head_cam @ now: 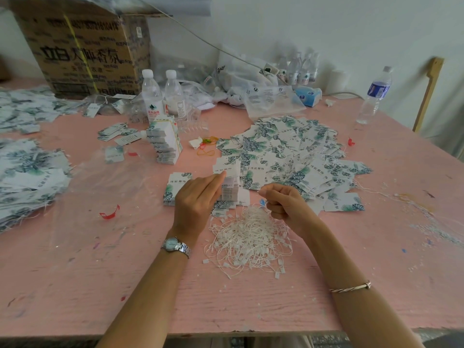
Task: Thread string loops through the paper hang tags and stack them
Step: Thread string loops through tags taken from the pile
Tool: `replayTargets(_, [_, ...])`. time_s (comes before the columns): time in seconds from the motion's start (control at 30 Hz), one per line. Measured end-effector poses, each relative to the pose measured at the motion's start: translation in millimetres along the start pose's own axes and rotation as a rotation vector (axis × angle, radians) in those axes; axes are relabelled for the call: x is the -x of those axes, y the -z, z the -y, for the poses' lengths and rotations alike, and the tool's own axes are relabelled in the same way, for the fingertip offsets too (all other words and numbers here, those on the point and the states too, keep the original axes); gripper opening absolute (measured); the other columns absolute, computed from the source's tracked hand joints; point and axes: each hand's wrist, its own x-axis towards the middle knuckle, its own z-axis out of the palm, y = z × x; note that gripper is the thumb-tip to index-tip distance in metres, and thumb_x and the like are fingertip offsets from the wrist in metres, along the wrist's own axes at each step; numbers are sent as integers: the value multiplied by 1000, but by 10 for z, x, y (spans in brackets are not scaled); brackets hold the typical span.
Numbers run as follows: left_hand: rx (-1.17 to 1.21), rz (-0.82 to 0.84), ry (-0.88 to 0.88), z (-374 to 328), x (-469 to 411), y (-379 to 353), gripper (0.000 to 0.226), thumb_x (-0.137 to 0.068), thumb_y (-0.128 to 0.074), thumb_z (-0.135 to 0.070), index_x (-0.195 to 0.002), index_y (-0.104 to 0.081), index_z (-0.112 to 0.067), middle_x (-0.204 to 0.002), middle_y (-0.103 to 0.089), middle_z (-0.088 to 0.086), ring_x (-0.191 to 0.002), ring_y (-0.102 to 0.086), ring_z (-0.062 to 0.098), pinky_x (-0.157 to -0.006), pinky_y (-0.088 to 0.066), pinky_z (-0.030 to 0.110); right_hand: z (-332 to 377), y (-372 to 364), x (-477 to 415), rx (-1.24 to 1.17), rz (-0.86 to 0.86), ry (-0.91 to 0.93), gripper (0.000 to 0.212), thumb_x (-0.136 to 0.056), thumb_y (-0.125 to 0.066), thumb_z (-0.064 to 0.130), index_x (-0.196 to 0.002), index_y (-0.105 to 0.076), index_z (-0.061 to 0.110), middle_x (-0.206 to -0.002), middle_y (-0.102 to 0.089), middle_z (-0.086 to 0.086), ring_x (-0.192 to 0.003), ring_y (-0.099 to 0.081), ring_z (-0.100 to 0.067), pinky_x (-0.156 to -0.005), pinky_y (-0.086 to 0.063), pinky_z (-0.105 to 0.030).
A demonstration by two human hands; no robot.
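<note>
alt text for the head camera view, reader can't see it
A person's left hand pinches the top hang tag of a small stack on a pink table, while the right hand seems to pinch a string loop above a pile of white strings. Leaf-printed tags lie spread behind.

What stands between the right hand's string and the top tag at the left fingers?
Nothing visible. The right hand pinches its string just right of the stack, where the left hand holds the top tag.
</note>
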Motion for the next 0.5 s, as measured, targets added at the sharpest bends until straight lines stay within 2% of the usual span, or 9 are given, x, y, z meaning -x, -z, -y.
replayTargets(0.13, [3,-19,11,5,0,5,20,-90,-74,0,-109,-75,3,-97,-76,13,-79,-71,25,-68,-55,36,2,4,-6,-2,-3,5,12,-87,-67,14,-76,-64,15,-56,-19,3,-45,-14,-10,-39,-20,-18])
replayTargets(0.27, [33,12,38,8,-4,5,17,-91,-75,-8,-107,-77,-2,-96,-76,9,-80,-68,24,-66,-51,38,0,8,1,-3,1,14,9,-81,-71,20,-77,-65,15,-58,-18,2,-47,-13,-11,-40,-19,-19])
replayTargets(0.4, [98,41,87,-11,-8,1,14,-92,-73,-13,-104,-78,-6,-95,-74,6,-84,-61,21,-69,-47,38,5,5,-4,-10,2,11,12,-86,-69,16,-74,-66,17,-56,-19,3,-45,-14,-10,-39,-20,-18])
replayTargets(0.5, [156,56,109,-44,-13,1,14,-95,-70,-17,-101,-79,-8,-96,-74,4,-85,-63,22,-71,-47,38,8,4,-5,-1,-5,3,20,-92,-64,10,-73,-66,17,-58,-17,1,-47,-13,-11,-39,-19,-19])
